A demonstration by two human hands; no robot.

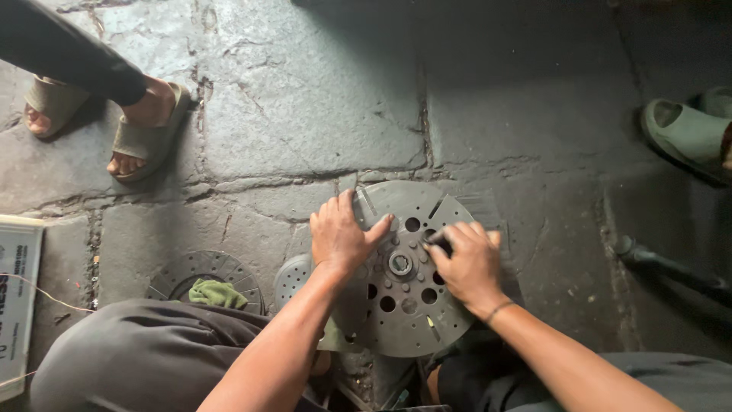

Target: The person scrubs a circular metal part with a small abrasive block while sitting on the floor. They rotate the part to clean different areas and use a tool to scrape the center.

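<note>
Round grey clutch disc (404, 305) flat on stone floor (305, 114), face up, hub axis vertical. Left hand (339, 236) spread open on disc's left. Right hand (465, 263) grip closed on small dark tool (436, 239), tip left toward hub (400, 264). Second disc (202, 268) with green rag (217, 292) left. Sandalled feet (145, 130) far left.

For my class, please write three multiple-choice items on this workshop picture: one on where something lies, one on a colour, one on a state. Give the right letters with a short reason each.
1. Where does the left hand rest?
A. on the round metal disc
B. on the sandal
C. on the box

2. What colour is the cloth on the second disc?
A. red
B. green
C. white

3. How is the right hand?
A. open and flat
B. raised off the disc
C. closed on a small dark tool

Answers: 1 A, its palm lies flat on the disc's upper left; 2 B, it is plainly green; 3 C, its fingers curl around the tool.
</note>
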